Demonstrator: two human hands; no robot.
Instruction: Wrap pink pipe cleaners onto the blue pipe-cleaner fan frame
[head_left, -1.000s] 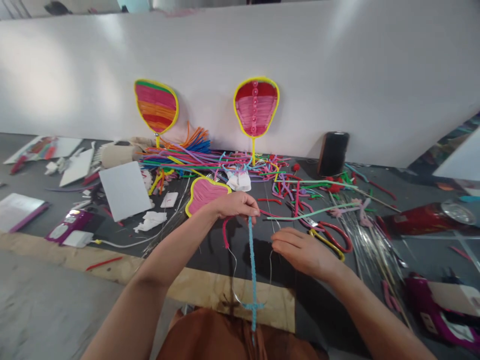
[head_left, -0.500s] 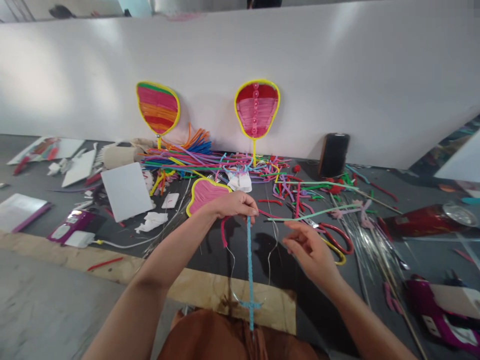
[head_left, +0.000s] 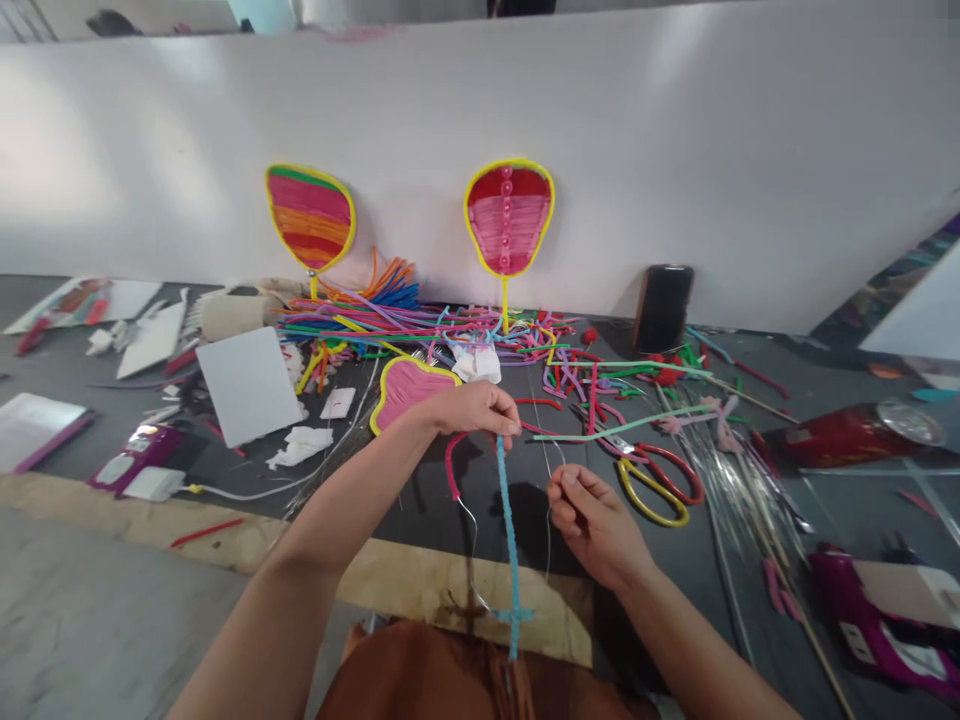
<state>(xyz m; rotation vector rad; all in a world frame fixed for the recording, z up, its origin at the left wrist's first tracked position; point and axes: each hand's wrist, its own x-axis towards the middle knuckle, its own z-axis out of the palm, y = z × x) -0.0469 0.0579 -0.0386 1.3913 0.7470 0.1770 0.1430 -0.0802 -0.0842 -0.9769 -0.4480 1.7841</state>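
Note:
My left hand [head_left: 480, 408] pinches the upper end of a light-blue pipe cleaner [head_left: 508, 510], which hangs down to a small blue cross-wrap near my lap. Around that strand runs a bent thin wire frame [head_left: 474, 535], its upper left part covered in magenta pipe cleaner [head_left: 452, 468]. To the right, my right hand [head_left: 596, 520] has thumb and fingers closed on the wire's right side. Behind my left wrist lies a pink panel with a yellow rim [head_left: 412, 392]. A pale green pipe cleaner [head_left: 592, 437] lies just beyond my right fingers.
Scissors [head_left: 660, 485] lie right of my right hand. Two yellow-rimmed fan shapes [head_left: 311, 220] [head_left: 510, 222] stand against the white board. Loose pipe cleaners [head_left: 420, 325], a phone [head_left: 664, 308], a red can [head_left: 862, 435] and a white card [head_left: 250, 387] are spread over the dark table.
My right hand, apart from the wire before with fingers loosely spread, has moved slightly left and closed on it. The blue strand's lower end has shifted a little right.

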